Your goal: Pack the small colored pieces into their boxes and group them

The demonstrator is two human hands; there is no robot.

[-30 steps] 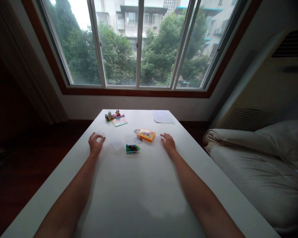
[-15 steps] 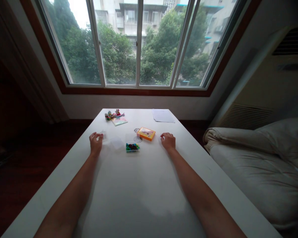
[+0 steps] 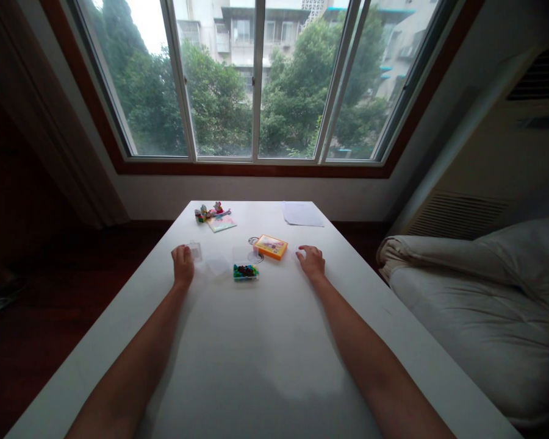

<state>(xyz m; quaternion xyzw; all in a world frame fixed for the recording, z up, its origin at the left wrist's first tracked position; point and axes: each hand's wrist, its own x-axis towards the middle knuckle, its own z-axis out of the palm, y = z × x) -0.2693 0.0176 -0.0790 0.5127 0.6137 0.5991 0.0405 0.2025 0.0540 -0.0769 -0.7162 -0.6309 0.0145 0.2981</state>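
A: What is at the far left of the white table [image 3: 256, 341]?

B: One left hand [image 3: 183, 264], its fingers gripping the left side of one small clear plastic container [image 3: 196, 252]. The container sits at the hand's right, its face towards the window; the hand covers part of it, so its long axis is uncertain.

A: And beyond that?

B: A cluster of toy figures [image 3: 203, 213], too crowded to count, stands at the far left corner, touching one pale printed card [image 3: 222, 224]. Nearer, right of the container, lies one translucent plastic piece [image 3: 217, 264].

A: Moving right?

B: One clear tray [image 3: 246, 278] full of small green, blue, yellow and dark pieces [image 3: 246, 271], too many to count. Its long axis runs left to right. Behind and to the right is one orange box [image 3: 271, 247], long axis slanting, the right end nearer the person.

A: Any readable words?

B: The box has a picture on top; any lettering is too small to read. Farther back lies white paper [image 3: 302, 214], sheet count unclear.

A: The right hand [image 3: 312, 261]?

B: One, just right of the box and apart from it, fingers loosely bent and spread.
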